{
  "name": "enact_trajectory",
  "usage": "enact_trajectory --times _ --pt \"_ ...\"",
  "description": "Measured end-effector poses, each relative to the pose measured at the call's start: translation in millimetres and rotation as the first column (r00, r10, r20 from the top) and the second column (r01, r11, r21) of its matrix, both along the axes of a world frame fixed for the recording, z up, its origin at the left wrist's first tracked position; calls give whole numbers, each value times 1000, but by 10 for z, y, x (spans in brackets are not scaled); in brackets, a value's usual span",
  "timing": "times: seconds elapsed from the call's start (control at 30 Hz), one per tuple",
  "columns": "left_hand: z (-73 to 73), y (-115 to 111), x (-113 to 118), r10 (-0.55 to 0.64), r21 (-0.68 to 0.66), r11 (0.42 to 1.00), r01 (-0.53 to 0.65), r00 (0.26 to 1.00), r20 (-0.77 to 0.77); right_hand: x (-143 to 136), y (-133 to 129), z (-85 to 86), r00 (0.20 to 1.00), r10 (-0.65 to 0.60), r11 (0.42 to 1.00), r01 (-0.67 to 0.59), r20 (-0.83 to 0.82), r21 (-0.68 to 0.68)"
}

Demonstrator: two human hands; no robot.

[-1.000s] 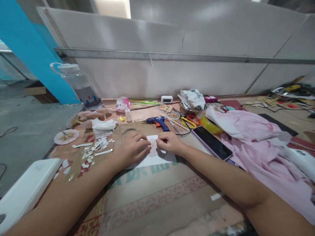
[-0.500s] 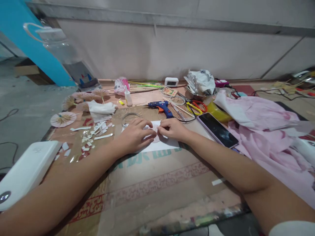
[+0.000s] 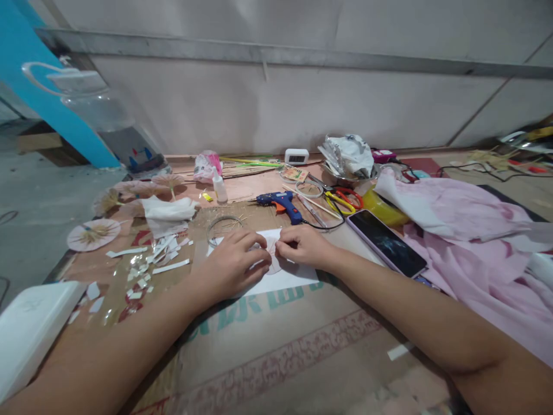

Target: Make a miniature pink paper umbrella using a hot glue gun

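Observation:
A white paper sheet lies on the cardboard in front of me, with a pale pinkish round piece on it between my hands. My left hand is at the round piece's left side, its fingers bent in and the fingertips close together. From the other side, my right hand meets it with thumb and forefinger pinched. Whatever either hand pinches is too small or hidden to make out. Behind my left hand lies a wire ring; beyond my right hand is a blue glue gun.
Paper scraps and round ribbed pieces are at left, near a white power bank and a water bottle. A phone, pink cloth and scissors are at right. A small glue bottle stands behind.
The camera view has tilted, so things sit slightly lower. My hands remain together at the round piece; my right fingers have drawn slightly tighter.

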State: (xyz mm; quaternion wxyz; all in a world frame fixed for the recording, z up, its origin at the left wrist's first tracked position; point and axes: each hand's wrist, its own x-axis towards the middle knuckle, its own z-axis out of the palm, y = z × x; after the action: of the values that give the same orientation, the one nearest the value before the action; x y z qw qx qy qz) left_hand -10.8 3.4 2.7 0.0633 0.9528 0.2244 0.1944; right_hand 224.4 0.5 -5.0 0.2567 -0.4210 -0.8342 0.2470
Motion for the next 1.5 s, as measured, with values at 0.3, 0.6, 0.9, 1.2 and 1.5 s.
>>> enact_trajectory --times 0.3,0.6,0.9,1.2,1.5 --pt "-11 101 -18 113 41 992 -117 989 95 -1 -22 -4 998 2 996 -7 58 92" --pt "-40 145 -18 88 -33 996 -87 995 49 20 -48 -18 988 -109 984 92 108 151" --pt "37 57 15 167 -43 985 -168 986 -21 20 -33 14 969 -233 966 222 78 132" --pt "22 36 5 153 -62 987 -151 988 26 39 6 21 912 -371 922 384 -176 44" --pt "24 62 -38 264 -2 964 -265 959 105 242 13 556 923 -379 925 379 67 9"
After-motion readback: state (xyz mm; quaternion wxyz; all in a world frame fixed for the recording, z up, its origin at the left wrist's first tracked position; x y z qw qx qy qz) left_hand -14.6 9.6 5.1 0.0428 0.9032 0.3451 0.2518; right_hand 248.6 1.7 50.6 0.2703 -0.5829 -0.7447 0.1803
